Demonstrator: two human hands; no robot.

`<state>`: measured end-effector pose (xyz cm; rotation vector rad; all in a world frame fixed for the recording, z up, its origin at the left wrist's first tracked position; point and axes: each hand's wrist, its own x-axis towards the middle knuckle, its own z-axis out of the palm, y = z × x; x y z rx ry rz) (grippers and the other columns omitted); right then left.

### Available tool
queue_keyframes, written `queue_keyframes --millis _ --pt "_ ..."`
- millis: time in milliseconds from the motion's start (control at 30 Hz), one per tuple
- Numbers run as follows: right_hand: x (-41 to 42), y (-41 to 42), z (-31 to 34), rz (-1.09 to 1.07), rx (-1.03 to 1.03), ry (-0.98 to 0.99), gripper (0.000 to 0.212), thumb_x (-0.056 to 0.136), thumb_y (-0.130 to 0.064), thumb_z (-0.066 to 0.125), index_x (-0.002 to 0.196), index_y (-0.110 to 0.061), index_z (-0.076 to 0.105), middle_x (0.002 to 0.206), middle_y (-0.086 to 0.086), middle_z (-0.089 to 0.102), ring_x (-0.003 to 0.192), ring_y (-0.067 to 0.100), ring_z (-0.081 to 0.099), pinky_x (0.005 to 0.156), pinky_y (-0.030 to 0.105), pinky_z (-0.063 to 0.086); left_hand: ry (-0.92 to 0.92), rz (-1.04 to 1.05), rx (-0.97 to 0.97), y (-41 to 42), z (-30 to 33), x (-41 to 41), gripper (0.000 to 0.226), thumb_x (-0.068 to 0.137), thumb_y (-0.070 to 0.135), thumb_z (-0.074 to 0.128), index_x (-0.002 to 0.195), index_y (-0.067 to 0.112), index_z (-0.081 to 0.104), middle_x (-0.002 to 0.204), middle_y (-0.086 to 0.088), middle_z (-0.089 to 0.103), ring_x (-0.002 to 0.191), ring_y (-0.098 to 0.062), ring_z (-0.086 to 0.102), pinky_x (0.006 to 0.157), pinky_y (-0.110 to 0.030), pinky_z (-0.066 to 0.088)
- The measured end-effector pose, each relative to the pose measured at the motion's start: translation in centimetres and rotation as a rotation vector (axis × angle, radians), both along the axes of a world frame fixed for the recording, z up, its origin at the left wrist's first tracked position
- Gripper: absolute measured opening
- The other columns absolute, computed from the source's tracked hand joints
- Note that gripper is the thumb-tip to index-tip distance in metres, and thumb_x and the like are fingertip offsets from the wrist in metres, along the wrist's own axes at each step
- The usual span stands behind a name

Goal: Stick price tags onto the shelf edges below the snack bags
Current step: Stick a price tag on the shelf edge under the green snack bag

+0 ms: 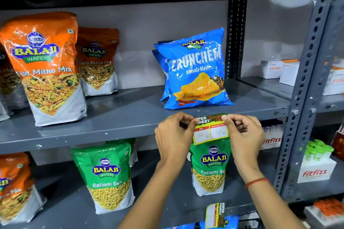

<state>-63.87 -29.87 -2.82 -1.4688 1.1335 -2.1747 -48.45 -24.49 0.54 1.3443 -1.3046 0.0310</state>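
Observation:
A price tag with a green top and yellow border hangs against the grey shelf edge, directly below the blue Crunchem snack bag. My left hand pinches the tag's upper left corner and my right hand pinches its upper right corner. Both thumbs press the tag's top against the edge. Handwritten prices show in its two white boxes. A second price tag hangs on the lower shelf's edge, turned sideways.
Orange Tikha Mitha Mix bags stand at the left of the upper shelf. Green Ratlami Sev bags stand on the shelf below. A perforated grey upright divides off the right rack with white boxes and fitfizz boxes.

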Motion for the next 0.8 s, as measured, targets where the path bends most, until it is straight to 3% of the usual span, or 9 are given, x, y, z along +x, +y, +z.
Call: queue_keyframes --millis 167,300,400,500,600,667,700,800 --pt "-1.1 0.1 -1.2 0.006 0.053 -0.055 0.032 0.067 -0.033 0.084 0.076 -0.035 0.054 0.073 -0.004 0.054 0.063 0.013 0.046 0.062 0.032 0.046 0.101 0.014 -0.052 -0.1 -1.0 -0.1 0.022 0.071 0.031 0.081 0.071 0.022 0.061 0.063 0.009 0.055 0.058 -0.007 0.053 0.059 -0.033 0.048" --pt "-2.4 1.7 -5.0 0.022 0.121 -0.097 0.029 0.072 -0.032 0.081 0.083 -0.035 0.054 0.072 -0.004 0.054 0.06 0.007 0.047 0.06 0.018 0.043 0.278 -0.096 -0.071 1.3 -6.0 -0.9 0.024 0.077 0.027 0.076 0.071 0.021 0.054 0.058 0.004 0.051 0.049 -0.012 0.046 0.05 -0.042 0.051" --pt "-3.4 3.0 -10.9 0.03 0.209 -0.184 0.02 0.08 -0.025 0.075 0.086 -0.024 0.056 0.068 -0.001 0.052 0.059 0.007 0.046 0.059 0.016 0.041 0.277 -0.162 0.073 2.5 -11.9 -1.5 0.026 0.082 0.031 0.074 0.071 0.021 0.053 0.058 -0.006 0.053 0.046 -0.013 0.044 0.046 -0.04 0.045" --pt "-4.2 4.5 -18.9 0.066 0.462 -0.288 0.02 0.081 -0.018 0.073 0.081 -0.026 0.055 0.07 -0.001 0.052 0.064 0.008 0.046 0.063 0.017 0.041 0.132 -0.19 0.358 2.3 -17.0 -1.7 0.024 0.084 0.043 0.07 0.074 0.025 0.059 0.056 0.0 0.062 0.049 -0.014 0.059 0.051 -0.039 0.052" --pt "-4.2 5.8 -26.3 0.182 0.76 -0.339 0.024 0.077 -0.007 0.075 0.079 -0.024 0.058 0.075 0.003 0.065 0.072 0.015 0.059 0.074 0.029 0.049 -0.14 -0.248 0.68 0.6 -20.3 -2.1 0.016 0.082 0.045 0.065 0.087 0.03 0.068 0.076 0.004 0.074 0.072 -0.017 0.071 0.065 -0.036 0.057" --pt "-3.7 6.2 -30.1 0.305 0.923 -0.404 0.03 0.076 0.005 0.073 0.084 -0.019 0.056 0.067 -0.004 0.07 0.069 0.013 0.064 0.068 0.02 0.051 -0.312 -0.275 0.889 -0.8 -21.6 -2.4 0.023 0.08 0.039 0.064 0.102 0.034 0.067 0.099 -0.001 0.076 0.095 -0.028 0.07 0.079 -0.039 0.058" --pt "-3.4 6.3 -31.2 0.362 1.006 -0.422 0.032 0.074 0.001 0.077 0.089 -0.017 0.056 0.069 -0.005 0.072 0.068 0.01 0.063 0.065 0.015 0.049 -0.379 -0.283 0.962 -1.6 -22.1 -2.6 0.029 0.081 0.034 0.064 0.11 0.035 0.066 0.11 -0.003 0.074 0.104 -0.032 0.067 0.085 -0.041 0.057" --pt "-2.4 6.3 -33.0 0.483 1.199 -0.485 0.047 0.065 -0.018 0.086 0.104 -0.017 0.059 0.106 0.011 0.069 0.077 0.01 0.062 0.065 0.023 0.046 -0.429 -0.348 1.025 -3.5 -23.2 -3.4 0.041 0.083 0.023 0.063 0.123 0.034 0.062 0.125 0.002 0.069 0.116 -0.029 0.062 0.095 -0.041 0.053"
